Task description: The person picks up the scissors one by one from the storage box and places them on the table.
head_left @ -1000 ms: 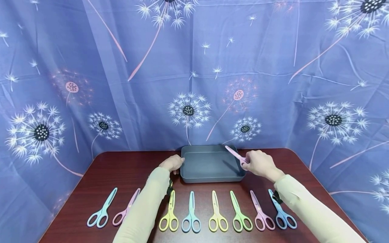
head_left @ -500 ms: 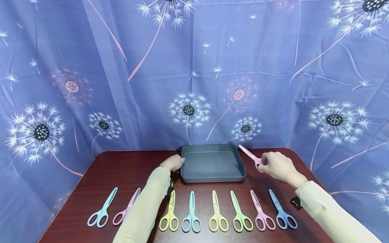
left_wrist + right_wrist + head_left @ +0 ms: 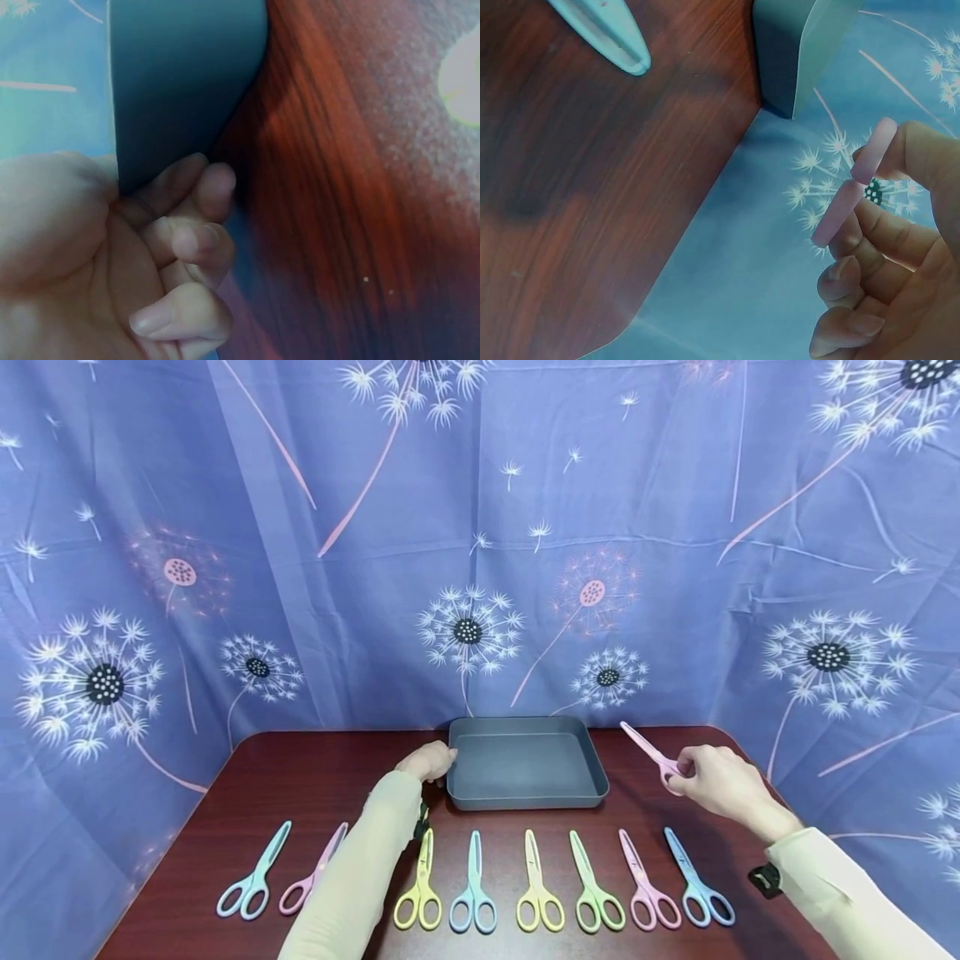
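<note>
My right hand [image 3: 716,781] pinches a pair of pink scissors [image 3: 647,750] by the handle loops, blades pointing up and left, to the right of the tray. In the right wrist view, thumb and fingers hold the pink handles [image 3: 838,214], while the blades are hidden. A dark grey rectangular tray [image 3: 525,800] stands at the back of the table with nothing in it. At its left side, my left hand [image 3: 427,763] grips the wall. The left wrist view shows the fingers [image 3: 196,244] curled against the outside of the tray wall [image 3: 180,82].
A row of scissors lies along the front of the table [image 3: 315,777]: light blue [image 3: 474,881], yellow [image 3: 534,881], green [image 3: 591,881], pink [image 3: 641,881] and blue [image 3: 695,881] among them. My left sleeve partly covers a pink pair [image 3: 311,875]. Behind hangs a blue dandelion curtain [image 3: 360,610].
My right hand has carried the pink scissors rightward, from over the tray's right edge to the space beside it. The left hand stays at the tray.
</note>
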`<state>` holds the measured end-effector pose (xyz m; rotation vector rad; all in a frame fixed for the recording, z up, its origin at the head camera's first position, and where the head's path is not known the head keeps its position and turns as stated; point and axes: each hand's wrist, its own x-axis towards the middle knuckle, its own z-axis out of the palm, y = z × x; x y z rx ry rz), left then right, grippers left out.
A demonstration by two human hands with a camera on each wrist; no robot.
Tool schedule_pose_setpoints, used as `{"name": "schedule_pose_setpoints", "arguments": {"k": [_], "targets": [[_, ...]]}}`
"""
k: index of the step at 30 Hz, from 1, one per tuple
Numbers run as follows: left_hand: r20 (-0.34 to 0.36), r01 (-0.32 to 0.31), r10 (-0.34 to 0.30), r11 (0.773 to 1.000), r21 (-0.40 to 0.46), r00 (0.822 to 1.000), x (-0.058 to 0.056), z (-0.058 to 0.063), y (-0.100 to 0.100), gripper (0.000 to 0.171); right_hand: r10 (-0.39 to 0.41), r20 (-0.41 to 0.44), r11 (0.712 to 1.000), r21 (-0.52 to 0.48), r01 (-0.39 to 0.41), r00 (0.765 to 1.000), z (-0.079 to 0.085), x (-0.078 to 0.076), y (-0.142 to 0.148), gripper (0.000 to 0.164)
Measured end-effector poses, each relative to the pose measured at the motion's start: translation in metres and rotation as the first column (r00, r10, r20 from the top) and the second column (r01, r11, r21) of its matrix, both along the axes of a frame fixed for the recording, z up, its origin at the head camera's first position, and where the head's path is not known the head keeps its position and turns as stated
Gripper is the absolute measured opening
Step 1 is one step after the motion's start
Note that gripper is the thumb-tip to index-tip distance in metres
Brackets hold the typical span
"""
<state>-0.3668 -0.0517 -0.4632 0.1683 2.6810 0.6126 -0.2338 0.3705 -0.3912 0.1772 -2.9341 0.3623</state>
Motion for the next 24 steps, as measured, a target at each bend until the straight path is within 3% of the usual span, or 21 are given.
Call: {"name": "schedule_pose_setpoints", "arguments": {"k": [17,24], "targets": [[0.003,-0.015,0.015,1.0,-0.014,1.0,0.002,0.007,-0.001,0.06,-0.036,0.025,0.999,-0.014,0.036,0.999,-0.013,0.031,0.036,0.019],[-0.009,0.03,-0.03,0.999,-0.015,0.999,0.001,0.001,0.001,0.06,-0.074,0.065,0.997,-0.001,0.074,0.995,-0.028,0.051,0.051,0.022]]}}
